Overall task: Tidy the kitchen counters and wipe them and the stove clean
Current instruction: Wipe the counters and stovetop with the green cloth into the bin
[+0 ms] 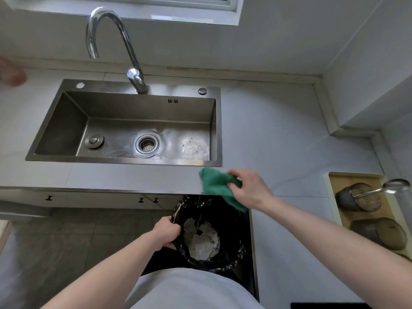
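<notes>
Black-lined bin [209,239] holds white paper [204,241], left hand [166,234] gripping its rim.

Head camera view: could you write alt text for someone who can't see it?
A person's right hand wipes the pale counter's edge with a green cloth while the left hand holds a black-lined bin below, near a steel sink.

Sink [124,162]: set into the surface [278,134], left of centre.
Faucet [133,79]: on the sink's rear rim.
Cloth [219,186]: on the surface's front edge, right of the sink, above the bin.
Bin [229,259]: below the surface edge, paper inside.
Tray [330,192]: far right on the surface, holding strainers [356,197].
</notes>
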Demonstrator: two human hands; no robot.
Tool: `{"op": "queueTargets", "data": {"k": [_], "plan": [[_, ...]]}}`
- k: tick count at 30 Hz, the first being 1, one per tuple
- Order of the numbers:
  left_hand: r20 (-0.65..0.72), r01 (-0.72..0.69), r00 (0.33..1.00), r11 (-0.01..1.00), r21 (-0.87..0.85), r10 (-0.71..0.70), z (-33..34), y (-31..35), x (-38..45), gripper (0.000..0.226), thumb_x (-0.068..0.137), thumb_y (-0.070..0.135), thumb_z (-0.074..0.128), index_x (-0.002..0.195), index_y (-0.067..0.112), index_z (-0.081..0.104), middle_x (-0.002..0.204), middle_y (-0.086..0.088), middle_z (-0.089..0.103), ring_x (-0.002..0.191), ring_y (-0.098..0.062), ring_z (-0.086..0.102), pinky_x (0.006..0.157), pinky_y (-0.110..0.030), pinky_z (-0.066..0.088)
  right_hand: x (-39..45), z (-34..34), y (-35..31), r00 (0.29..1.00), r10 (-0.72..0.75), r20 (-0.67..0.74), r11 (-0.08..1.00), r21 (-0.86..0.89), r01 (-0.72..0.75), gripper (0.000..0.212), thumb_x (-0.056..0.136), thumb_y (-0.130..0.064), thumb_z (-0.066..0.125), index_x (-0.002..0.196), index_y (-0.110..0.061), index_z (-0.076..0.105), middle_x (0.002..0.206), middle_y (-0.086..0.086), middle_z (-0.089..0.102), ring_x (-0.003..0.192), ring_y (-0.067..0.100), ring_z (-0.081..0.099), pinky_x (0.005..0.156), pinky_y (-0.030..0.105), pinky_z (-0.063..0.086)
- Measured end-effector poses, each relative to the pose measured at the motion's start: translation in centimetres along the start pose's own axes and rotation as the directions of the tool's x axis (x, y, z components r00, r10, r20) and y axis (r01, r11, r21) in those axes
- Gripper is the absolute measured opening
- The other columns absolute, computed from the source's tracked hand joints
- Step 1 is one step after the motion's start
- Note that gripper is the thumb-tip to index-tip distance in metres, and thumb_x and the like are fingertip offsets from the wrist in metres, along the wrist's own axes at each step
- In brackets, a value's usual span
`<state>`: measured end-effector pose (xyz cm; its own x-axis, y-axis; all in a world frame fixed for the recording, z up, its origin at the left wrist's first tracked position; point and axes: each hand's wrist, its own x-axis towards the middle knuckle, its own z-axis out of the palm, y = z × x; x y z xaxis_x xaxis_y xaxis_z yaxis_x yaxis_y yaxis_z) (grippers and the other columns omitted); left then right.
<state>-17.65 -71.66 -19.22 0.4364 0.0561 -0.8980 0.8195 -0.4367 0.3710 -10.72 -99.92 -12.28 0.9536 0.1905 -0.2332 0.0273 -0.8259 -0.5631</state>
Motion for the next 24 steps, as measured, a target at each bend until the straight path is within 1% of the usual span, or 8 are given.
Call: {"op": "queueTargets", "data": {"k": [4, 7, 10, 14, 17, 19, 22, 24], "plan": [[0.009, -0.001, 1.000, 1.000, -0.006, 0.001, -0.1, -0.3, 0.1, 0.034, 0.077, 0.004, 0.045, 0.102, 0.010, 0.067, 0.101, -0.020, 0.073, 0.073, -0.034, 0.078, 0.063, -0.046, 0.065, 3.0, -3.8, 0.8, 0.957, 0.105, -0.269, 0.991, 0.109, -0.078, 0.018, 0.088, -0.030, 0.064, 0.105, -0.030, 0.070, 0.091, -0.010, 0.073, 0.083, 0.015, 0.066, 0.074, 0.030, 0.052], [0.014, -0.001, 1.000, 1.000, -0.014, 0.001, -0.2, -0.5, 0.4, 0.035, 0.075, 0.005, 0.047, 0.103, 0.011, 0.067, 0.102, -0.021, 0.073, 0.074, -0.035, 0.078, 0.063, -0.047, 0.065, 5.8, -4.5, 2.1, 0.909, 0.222, -0.351, 0.973, 0.141, -0.183, 0.020, 0.089, -0.033, 0.064, 0.108, -0.029, 0.069, 0.096, -0.006, 0.074, 0.088, 0.021, 0.067, 0.076, 0.031, 0.052], [0.011, 0.001, 1.000, 1.000, -0.020, -0.001, -0.4, -0.5, 0.5, 0.035, 0.074, 0.006, 0.047, 0.103, 0.011, 0.067, 0.102, -0.022, 0.073, 0.074, -0.035, 0.078, 0.064, -0.047, 0.065, 8.4, -3.1, 3.1, 0.908, 0.306, -0.287, 0.952, 0.099, -0.289, 0.026, 0.092, -0.035, 0.063, 0.117, -0.028, 0.066, 0.106, -0.002, 0.073, 0.097, 0.025, 0.066, 0.077, 0.030, 0.046], [0.013, 0.005, 1.000, 1.000, -0.024, -0.005, -0.5, -0.4, 0.5, 0.036, 0.077, 0.004, 0.046, 0.105, 0.011, 0.067, 0.102, -0.021, 0.073, 0.074, -0.034, 0.078, 0.063, -0.046, 0.065, 10.7, -0.4, 3.2, 0.913, 0.365, -0.182, 0.930, 0.015, -0.368, 0.032, 0.093, -0.035, 0.065, 0.124, -0.029, 0.061, 0.118, 0.000, 0.069, 0.110, 0.028, 0.063, 0.088, 0.036, 0.049], [0.001, 0.009, 1.000, 1.000, -0.017, -0.009, -0.7, -0.4, 0.8, 0.032, 0.080, 0.003, 0.047, 0.104, 0.009, 0.067, 0.101, -0.021, 0.073, 0.074, -0.034, 0.078, 0.062, -0.045, 0.065, 11.8, 1.3, 2.5, 0.924, 0.370, -0.093, 0.927, -0.032, -0.375, 0.049, 0.093, -0.036, 0.070, 0.136, -0.026, 0.050, 0.126, 0.002, 0.065, 0.115, 0.027, 0.060, 0.091, 0.038, 0.050], [-0.001, 0.008, 1.000, 1.000, -0.017, -0.008, -0.8, -0.4, 0.8, 0.032, 0.079, 0.003, 0.048, 0.104, 0.010, 0.067, 0.101, -0.020, 0.073, 0.075, -0.034, 0.078, 0.062, -0.044, 0.065, 11.8, 2.1, 2.2, 0.926, 0.368, -0.084, 0.924, -0.073, -0.374, 0.060, 0.092, -0.034, 0.072, 0.144, -0.025, 0.043, 0.129, 0.002, 0.063, 0.120, 0.027, 0.058, 0.095, 0.041, 0.051], [0.008, 0.010, 1.000, 1.000, -0.021, -0.009, -1.1, -0.5, 0.8, 0.033, 0.080, 0.003, 0.050, 0.106, 0.012, 0.067, 0.103, -0.019, 0.073, 0.077, -0.034, 0.078, 0.062, -0.044, 0.065, 10.5, 2.7, 1.8, 0.935, 0.344, -0.089, 0.928, -0.120, -0.353, 0.057, 0.093, -0.030, 0.069, 0.143, -0.025, 0.042, 0.127, 0.004, 0.062, 0.123, 0.028, 0.055, 0.096, 0.042, 0.050], [0.016, 0.010, 1.000, 1.000, -0.013, -0.010, -1.4, -0.5, 0.8, 0.032, 0.081, 0.002, 0.050, 0.107, 0.012, 0.066, 0.104, -0.019, 0.072, 0.079, -0.034, 0.077, 0.062, -0.043, 0.065, 8.6, 3.4, 1.5, 0.939, 0.335, -0.079, 0.932, -0.119, -0.343, 0.049, 0.094, -0.027, 0.067, 0.138, -0.027, 0.045, 0.118, 0.007, 0.062, 0.118, 0.028, 0.055, 0.093, 0.040, 0.048]]}}
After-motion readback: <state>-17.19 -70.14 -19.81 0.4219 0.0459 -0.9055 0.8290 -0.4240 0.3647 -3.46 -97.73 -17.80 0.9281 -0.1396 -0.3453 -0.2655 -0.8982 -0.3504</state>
